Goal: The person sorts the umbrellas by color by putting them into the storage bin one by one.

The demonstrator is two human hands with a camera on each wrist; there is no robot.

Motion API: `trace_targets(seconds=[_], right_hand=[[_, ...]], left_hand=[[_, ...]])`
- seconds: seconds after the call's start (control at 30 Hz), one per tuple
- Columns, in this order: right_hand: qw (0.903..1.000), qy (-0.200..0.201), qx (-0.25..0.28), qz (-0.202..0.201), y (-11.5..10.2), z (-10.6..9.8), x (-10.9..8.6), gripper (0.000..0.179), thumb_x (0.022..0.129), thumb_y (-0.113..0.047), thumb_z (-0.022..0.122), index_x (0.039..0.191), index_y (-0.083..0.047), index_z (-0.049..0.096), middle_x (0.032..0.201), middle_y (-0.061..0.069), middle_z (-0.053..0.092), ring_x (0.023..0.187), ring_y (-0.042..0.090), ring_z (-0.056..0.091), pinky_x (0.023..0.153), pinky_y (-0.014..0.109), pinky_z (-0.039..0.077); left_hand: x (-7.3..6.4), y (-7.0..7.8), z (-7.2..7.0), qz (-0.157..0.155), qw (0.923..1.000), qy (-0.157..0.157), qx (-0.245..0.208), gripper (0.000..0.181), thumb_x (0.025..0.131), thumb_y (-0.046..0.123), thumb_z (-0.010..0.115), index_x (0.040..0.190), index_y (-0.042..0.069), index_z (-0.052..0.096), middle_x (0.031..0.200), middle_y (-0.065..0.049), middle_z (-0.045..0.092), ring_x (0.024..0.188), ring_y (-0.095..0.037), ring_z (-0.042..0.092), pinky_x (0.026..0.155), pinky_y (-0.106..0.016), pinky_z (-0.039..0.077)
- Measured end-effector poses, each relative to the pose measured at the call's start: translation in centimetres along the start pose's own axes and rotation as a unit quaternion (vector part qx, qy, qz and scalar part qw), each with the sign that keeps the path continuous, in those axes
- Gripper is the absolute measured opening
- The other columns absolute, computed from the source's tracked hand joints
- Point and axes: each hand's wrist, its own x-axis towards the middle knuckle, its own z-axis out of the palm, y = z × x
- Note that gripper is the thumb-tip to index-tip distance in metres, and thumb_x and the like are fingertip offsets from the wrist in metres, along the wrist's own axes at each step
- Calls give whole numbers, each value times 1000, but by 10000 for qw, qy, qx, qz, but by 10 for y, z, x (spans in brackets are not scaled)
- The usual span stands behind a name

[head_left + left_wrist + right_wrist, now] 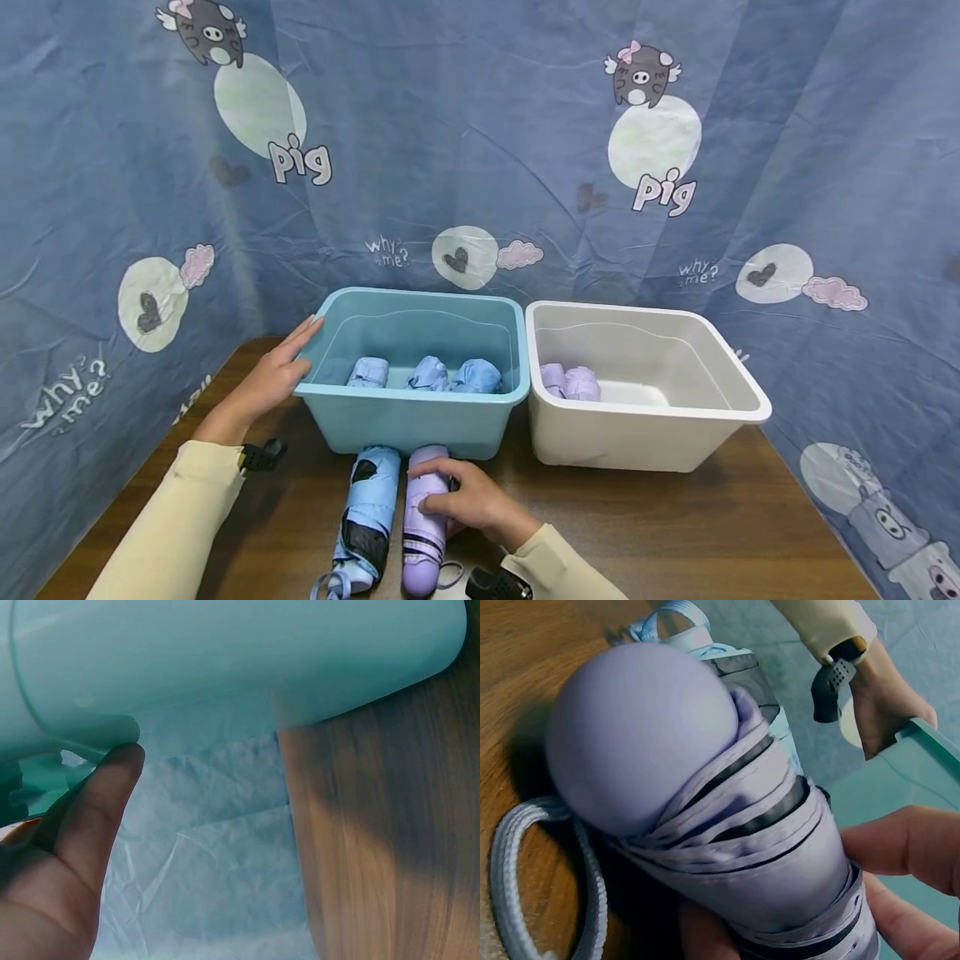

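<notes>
Two folded umbrellas lie side by side before the teal bin [405,421]. My right hand [480,504] grips the purple umbrella [424,546], fingers and thumb around its wrapped body; its rounded end [637,739] and grey wrist loop [502,855] face the right wrist camera. The blue umbrella [375,492], with black patches, lies just left of it, untouched. My left hand [266,383] rests at the teal bin's left rim with fingers fairly straight; in the left wrist view its thumb [112,795] touches the rim's underside. Its other fingers are mostly hidden there.
The teal bin holds three rolled blue bundles [427,374]. Close to its right stands a white bin [637,437] with two rolled purple bundles [581,384]. Both bins stand on a brown wooden table [675,525], backed by a blue printed cloth [465,150].
</notes>
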Motion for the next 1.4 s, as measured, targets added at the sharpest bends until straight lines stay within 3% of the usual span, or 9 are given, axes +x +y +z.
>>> trace_targets(seconds=[0.23,0.8,1.07,1.4], right_hand=[[9999,146,82,-3,2,-8,-4,32,78,-5,76,108,-11,68,99,11,57,72,23,61,46,36,52],[9988,135,-143,-449,-3,-35,-41,36,79,-2,72,113,-9,64,101,10,56,79,20,57,47,26,44],[9973,179,-324,-637,-12,-44,-59,35,81,-5,70,115,-11,62,105,12,56,83,23,60,57,30,50],[9971,233,-407,-592,-25,-52,-83,37,81,-5,69,116,-11,60,110,14,57,88,25,60,72,38,51]], left_hand=[[4,2,2,-30,10000,-55,36,67,93,1,34,156,10,13,161,-14,0,144,-44,3,104,-67,17],[1,-1,0,13,10000,-32,49,65,94,1,33,155,9,13,161,-17,0,143,-47,4,103,-69,17],[1,-2,2,102,9999,-38,-17,65,94,1,34,155,9,14,161,-17,0,143,-46,3,103,-69,17],[3,-3,0,100,9999,-64,-15,66,93,1,33,155,8,13,161,-17,-1,143,-46,2,102,-68,17]])
